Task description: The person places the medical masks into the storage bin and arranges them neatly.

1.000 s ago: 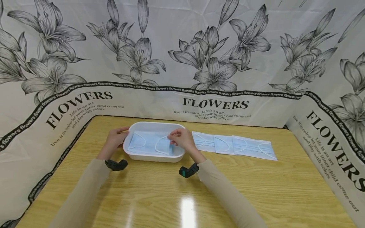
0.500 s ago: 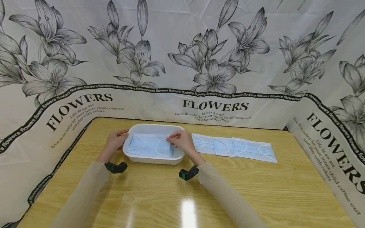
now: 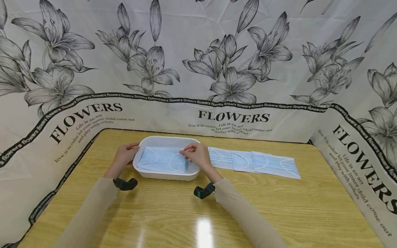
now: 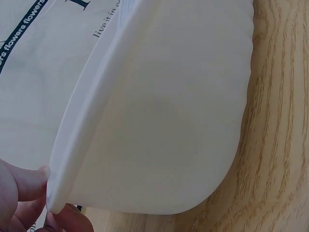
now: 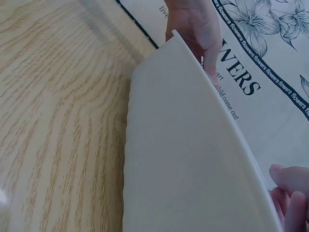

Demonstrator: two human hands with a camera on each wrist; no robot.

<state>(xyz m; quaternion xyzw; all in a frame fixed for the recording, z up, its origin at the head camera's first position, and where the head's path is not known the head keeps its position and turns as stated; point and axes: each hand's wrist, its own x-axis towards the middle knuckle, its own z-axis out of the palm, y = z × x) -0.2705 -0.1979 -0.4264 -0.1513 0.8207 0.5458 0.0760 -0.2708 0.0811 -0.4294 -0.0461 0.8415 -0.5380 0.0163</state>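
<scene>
A white plastic tub [image 3: 167,176] stands on the table, and pleated blue face masks [image 3: 162,161] with white ear loops lie inside it. At its left end my left hand [image 3: 124,154] grips the rim, thumb [image 4: 30,183] on the inner side and fingers curled beneath the lip. My right hand [image 3: 199,155] reaches over the right end of the tub. Its thumb and forefinger pinch the top mask near the upper end of its right ear loop. Beyond the tub wall in the right wrist view, the right fingertips [image 5: 285,181] show partly; the mask there is hidden.
Right of the tub, several more blue masks [image 3: 276,165] lie in an overlapping row on the wooden table [image 3: 248,203]. White cloth [image 3: 173,113] printed with flowers and lettering walls the table at the back and sides. A black camera mount sits on each wrist.
The scene has shifted slightly downward in the head view. Both hands stay at the tub; the right fingertips have moved slightly left along the mask's top edge.
</scene>
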